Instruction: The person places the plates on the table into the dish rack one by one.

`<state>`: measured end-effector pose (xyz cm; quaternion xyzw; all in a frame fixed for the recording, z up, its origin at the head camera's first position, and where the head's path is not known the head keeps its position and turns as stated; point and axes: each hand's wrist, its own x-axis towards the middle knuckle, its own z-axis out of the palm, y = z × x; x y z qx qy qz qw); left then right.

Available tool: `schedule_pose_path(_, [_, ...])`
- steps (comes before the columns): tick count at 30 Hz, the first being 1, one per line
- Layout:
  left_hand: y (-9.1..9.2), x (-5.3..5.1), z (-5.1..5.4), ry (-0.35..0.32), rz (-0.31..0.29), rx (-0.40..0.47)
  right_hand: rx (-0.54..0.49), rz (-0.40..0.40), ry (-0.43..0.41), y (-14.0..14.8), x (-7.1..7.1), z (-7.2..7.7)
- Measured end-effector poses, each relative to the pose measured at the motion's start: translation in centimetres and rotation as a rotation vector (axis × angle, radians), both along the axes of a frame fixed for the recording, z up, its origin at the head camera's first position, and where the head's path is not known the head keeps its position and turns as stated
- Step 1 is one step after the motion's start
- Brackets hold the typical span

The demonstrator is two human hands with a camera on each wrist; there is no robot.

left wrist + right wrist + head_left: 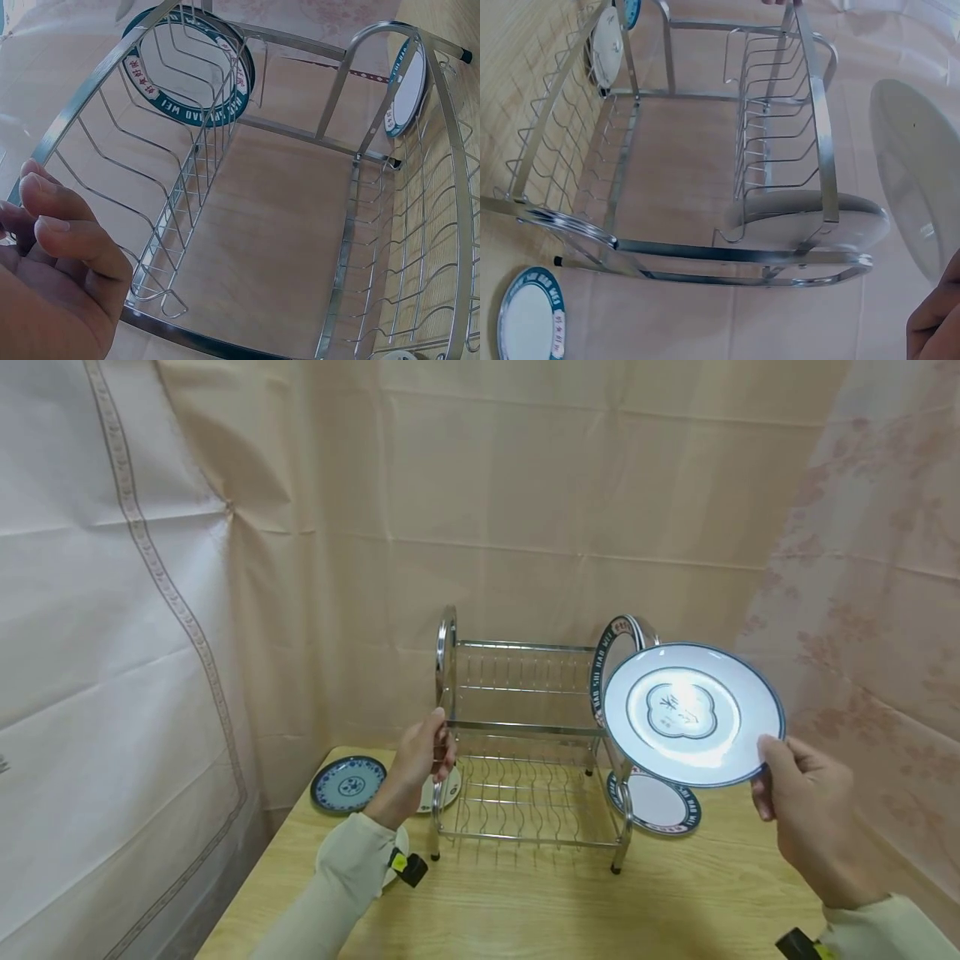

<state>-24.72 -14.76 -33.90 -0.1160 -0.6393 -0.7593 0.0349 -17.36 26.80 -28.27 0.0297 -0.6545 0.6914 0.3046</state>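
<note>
A two-tier metal dish rack [525, 727] stands on the table. My left hand [422, 756] is at its left front, fingers bent at the upper rail; the left wrist view shows the hand [67, 262] beside that rail. My right hand [810, 802] pinches a white plate [693, 714] with a thin blue rim by its right edge, thumb on its face. This plate is held in the air, tilted, before the rack's right end. Behind it, dark-rimmed lettered plates [187, 67] stand upright in the upper tier.
A blue patterned plate [349, 785] lies at the table's left, near a white plate [606, 45] partly behind the rack. Another pale dish [397, 852] is mostly hidden under my left forearm. A lettered-rim plate [660, 803] lies right of the rack. Cloth curtains [525, 485] hang behind.
</note>
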Motion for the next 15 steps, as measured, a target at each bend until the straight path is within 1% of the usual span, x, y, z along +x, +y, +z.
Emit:
schedule_pose_path(4, [0.2, -0.1, 0.1, -0.004, -0.004, 0.001, 0.07, -0.062, -0.008, -0.5, 0.0, 0.5])
schedule_pose_path(10, [0.4, 0.0, 0.2, 0.002, -0.008, -0.006, 0.114, -0.106, -0.043, -1.1, -0.3, 1.0])
schedule_pose_path(15, [0.2, 0.1, 0.2, -0.012, 0.014, -0.003, 0.262, -0.164, -0.068, -1.8, -1.0, 1.5])
